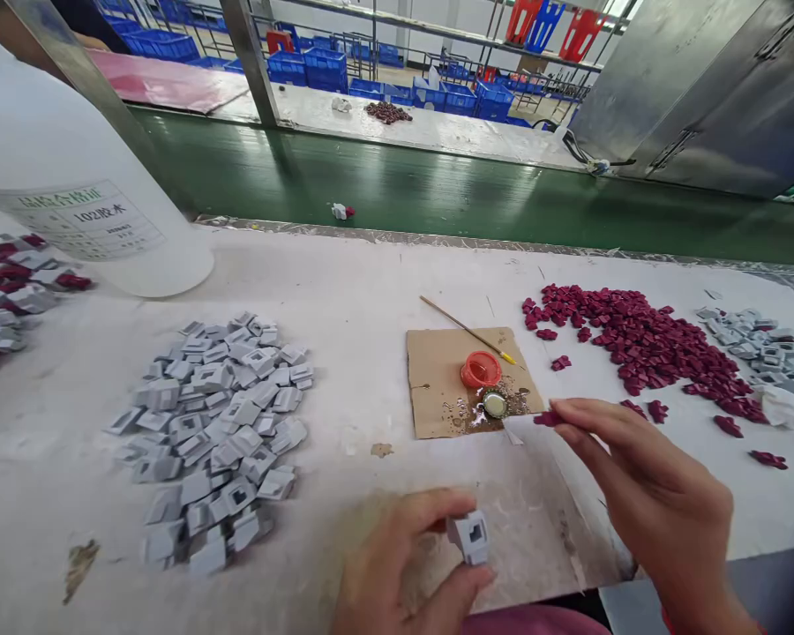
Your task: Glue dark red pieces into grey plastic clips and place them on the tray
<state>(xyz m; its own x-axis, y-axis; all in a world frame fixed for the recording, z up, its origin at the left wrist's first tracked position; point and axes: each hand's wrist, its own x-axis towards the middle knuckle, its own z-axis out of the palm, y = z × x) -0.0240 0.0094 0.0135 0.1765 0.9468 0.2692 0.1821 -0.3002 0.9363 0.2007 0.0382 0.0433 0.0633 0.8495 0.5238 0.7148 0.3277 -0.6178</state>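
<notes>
Near the table's front edge, my left hand (414,564) pinches a grey plastic part (469,536) between thumb and finger, its square hole facing up. To the right, my right hand (641,485) holds a small dark red piece (546,419) at its fingertips, beside the corner of a cardboard sheet (430,370). On the cardboard are a red cup (481,369), a metal bottle cap (495,404) and a thin stick with a yellow tip (469,331). Dark wet spots surround the cap.
A pile of grey parts (225,432) lies left, dark red pieces (655,339) right, more grey parts (760,344) far right. A large white bottle (86,176) and mixed parts (13,282) stand at the left. A green conveyor (437,190) runs behind.
</notes>
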